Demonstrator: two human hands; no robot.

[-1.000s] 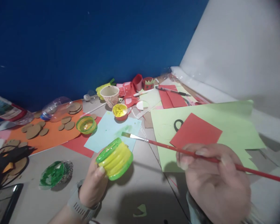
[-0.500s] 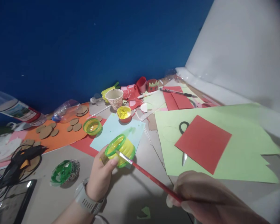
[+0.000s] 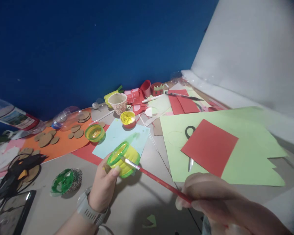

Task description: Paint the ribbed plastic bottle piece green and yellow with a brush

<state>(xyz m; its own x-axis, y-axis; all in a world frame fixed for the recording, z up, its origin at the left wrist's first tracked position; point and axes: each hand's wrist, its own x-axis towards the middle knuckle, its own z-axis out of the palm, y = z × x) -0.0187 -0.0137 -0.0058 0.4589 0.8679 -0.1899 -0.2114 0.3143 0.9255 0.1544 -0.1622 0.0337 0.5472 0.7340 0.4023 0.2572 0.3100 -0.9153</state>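
Observation:
My left hand (image 3: 105,179) grips a small yellow cup with green rims (image 3: 129,159), tilted so that its opening faces left and up. In my right hand (image 3: 205,199) is a red-handled paintbrush (image 3: 159,180), pinched near the end of its handle. The bristle tip rests at the cup's green upper rim, where it seems to touch. Left of the cup, a cup of green paint (image 3: 63,182) lies tipped toward me on the table. A small cup of yellow paint (image 3: 127,118) stands behind, on the light blue paper (image 3: 107,143).
Another green-rimmed yellow cup (image 3: 95,133) is beside the blue paper. Scissors (image 3: 190,130) lie partly under a red paper square (image 3: 210,148) on green paper (image 3: 254,140). Cardboard discs (image 3: 45,140) sit on orange paper (image 3: 66,148). Black cables (image 3: 14,176) and a plastic bottle (image 3: 17,117) are at left.
The view has shifted slightly, so the table things sit a little further left. My hands keep their holds on the cup and the paintbrush, with the brush tip still at the green rim.

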